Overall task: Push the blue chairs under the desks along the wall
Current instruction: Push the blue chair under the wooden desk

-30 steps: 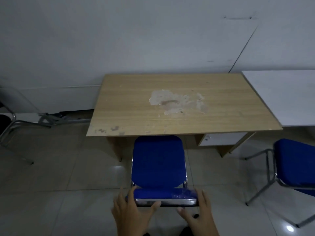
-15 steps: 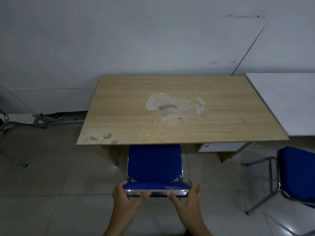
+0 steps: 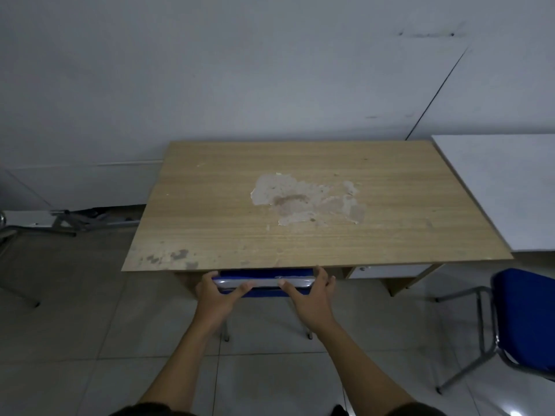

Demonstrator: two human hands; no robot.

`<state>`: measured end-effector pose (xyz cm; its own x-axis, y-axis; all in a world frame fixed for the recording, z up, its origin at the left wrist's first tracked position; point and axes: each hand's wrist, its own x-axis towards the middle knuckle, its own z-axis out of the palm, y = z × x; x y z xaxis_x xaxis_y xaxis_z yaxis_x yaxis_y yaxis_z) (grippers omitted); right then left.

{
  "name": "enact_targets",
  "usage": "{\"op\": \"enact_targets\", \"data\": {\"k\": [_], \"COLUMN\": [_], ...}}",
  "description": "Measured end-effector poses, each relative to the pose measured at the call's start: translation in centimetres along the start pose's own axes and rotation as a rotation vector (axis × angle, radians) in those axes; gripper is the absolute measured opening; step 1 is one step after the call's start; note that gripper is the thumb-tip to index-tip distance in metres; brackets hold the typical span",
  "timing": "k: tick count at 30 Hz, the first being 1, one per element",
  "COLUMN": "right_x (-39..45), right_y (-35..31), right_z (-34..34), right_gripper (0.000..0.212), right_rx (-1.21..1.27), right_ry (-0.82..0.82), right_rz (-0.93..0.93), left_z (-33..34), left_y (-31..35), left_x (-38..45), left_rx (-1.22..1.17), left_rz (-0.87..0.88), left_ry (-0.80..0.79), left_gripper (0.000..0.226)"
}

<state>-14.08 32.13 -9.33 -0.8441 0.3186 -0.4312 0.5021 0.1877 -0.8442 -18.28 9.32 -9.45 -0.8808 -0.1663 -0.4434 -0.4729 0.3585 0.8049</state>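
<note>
- Tiled floor [image 3: 75, 340] carries a wooden desk [image 3: 300, 235], bare but for a worn patch.
- A white desk [image 3: 504, 190] stands just beside it.
- A blue chair [image 3: 528, 319] stands out on the tiles.

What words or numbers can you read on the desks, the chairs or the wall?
None: no readable text shows anywhere.
wooden desk: only a peeled, worn patch, no writing.
white desk: blank.
blue chair held by the left hand and right hand: no label visible.
second blue chair: no label visible.
wall: only dark scuffs.
</note>
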Motion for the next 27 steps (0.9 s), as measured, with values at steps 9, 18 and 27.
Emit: {"op": "enact_targets", "data": {"k": [9,18,27], "right_x": [0.0,-6.2,-12.8], "right_y": [-0.9,-0.7,5.0], "right_z": [-1.9,-10.1,-31.5], "right_gripper": [0.128,0.077,0.075], "right_rx": [-0.285,-0.384,-0.395], "right_ry": [-0.132,0.048,0.224], "right_rz": [0.063,-0.169,-0.207], "left_z": [0.4,8.2,23.4], "left_y": [1.7,7.1,13.5], "left_x": [-1.1,-10.5,-23.7], "left_rx": [0.348,0.543,0.481], "left_rz": [0.016,0.555,0.726], "left_ry": [-0.032,-0.365,-0.502], "left_gripper": [0.126,0.093,0.052]}}
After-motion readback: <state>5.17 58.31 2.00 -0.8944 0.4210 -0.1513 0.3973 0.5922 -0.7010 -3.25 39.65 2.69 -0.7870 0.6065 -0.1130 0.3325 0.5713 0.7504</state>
